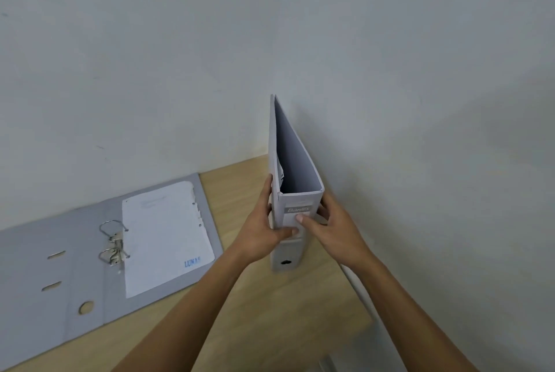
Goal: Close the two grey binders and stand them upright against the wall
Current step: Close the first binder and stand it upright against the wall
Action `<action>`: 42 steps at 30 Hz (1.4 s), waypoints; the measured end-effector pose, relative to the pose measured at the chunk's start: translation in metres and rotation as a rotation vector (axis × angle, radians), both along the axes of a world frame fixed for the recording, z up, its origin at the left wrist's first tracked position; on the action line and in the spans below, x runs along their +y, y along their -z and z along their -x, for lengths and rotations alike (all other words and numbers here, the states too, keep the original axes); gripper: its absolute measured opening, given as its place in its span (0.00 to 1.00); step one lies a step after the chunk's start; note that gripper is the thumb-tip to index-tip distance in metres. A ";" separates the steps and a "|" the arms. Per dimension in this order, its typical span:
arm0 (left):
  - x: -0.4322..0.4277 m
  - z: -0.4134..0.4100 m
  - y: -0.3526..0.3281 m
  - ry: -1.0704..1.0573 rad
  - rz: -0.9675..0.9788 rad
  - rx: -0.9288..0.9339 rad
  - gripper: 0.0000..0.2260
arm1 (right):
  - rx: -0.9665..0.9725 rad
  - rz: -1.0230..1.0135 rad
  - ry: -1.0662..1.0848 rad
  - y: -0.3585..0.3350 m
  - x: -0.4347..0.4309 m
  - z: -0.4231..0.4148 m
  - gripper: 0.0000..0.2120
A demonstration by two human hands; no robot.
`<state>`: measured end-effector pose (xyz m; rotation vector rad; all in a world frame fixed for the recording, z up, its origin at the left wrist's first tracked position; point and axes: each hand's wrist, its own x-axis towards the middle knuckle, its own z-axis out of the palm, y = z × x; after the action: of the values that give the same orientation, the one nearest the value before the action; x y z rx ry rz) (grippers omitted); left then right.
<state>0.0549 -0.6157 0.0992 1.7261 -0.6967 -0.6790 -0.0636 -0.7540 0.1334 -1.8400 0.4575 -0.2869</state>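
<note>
While both of my arms reach forward over the light wooden table (pixel 264 305), my two hands hold one tall grey cardboard binder (pixel 292 161) that stands on its bottom edge. I see my left hand (pixel 264 236) wrapped on the binder's left side, with the fingers along the left cover and the thumb across the front of the spine. My right hand (pixel 333 227) grips the right side, its thumb pressed on the spine just under the small grey label (pixel 298 209), and its other fingers curl around the right cover. Both hands are curled shut on this binder. It is closed, though the covers spread apart a bit at the top, and I can see some paper inside. Its far edge looks close to the plain white wall (pixel 270 26), but I cannot tell if it touches. Near the bottom of the spine there is a dark finger hole (pixel 285 262). Well apart to the left, the second grey binder (pixel 60 275) lies flat and wide open on the table, near the wall. Its two silver metal rings (pixel 112 241) stand up in the middle, and a white sheet of paper (pixel 166 236) with blue letters lies on its right half.
</note>
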 end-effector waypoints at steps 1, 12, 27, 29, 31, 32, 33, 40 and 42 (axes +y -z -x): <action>-0.006 -0.004 0.001 -0.008 -0.025 -0.012 0.53 | 0.014 0.007 0.008 0.000 -0.004 -0.003 0.27; -0.056 -0.044 0.021 -0.073 -0.226 -0.046 0.52 | 0.027 -0.031 0.218 0.028 -0.034 -0.038 0.10; -0.106 -0.084 0.024 -0.230 -0.299 -0.156 0.48 | 0.008 -0.176 0.302 0.041 -0.051 -0.074 0.29; -0.105 -0.082 0.025 -0.245 -0.298 -0.168 0.47 | 0.001 -0.177 0.298 0.044 -0.052 -0.074 0.31; -0.106 -0.080 0.026 -0.257 -0.295 -0.168 0.46 | -0.015 -0.196 0.305 0.046 -0.050 -0.076 0.32; -0.107 -0.079 0.026 -0.265 -0.293 -0.156 0.45 | -0.023 -0.206 0.312 0.047 -0.048 -0.076 0.32; -0.106 -0.078 0.027 -0.279 -0.293 -0.140 0.44 | -0.031 -0.212 0.313 0.047 -0.044 -0.076 0.33; -0.082 -0.073 0.025 -0.151 -0.408 -0.022 0.31 | 0.034 -0.209 0.241 0.051 -0.040 -0.069 0.23; -0.067 -0.066 0.022 -0.128 -0.388 0.007 0.26 | 0.072 -0.191 0.180 0.049 -0.038 -0.067 0.19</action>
<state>0.1213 -0.6830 0.0776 2.1020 -0.4638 -0.7657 0.0034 -0.7919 0.0841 -1.6289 0.6793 -0.2895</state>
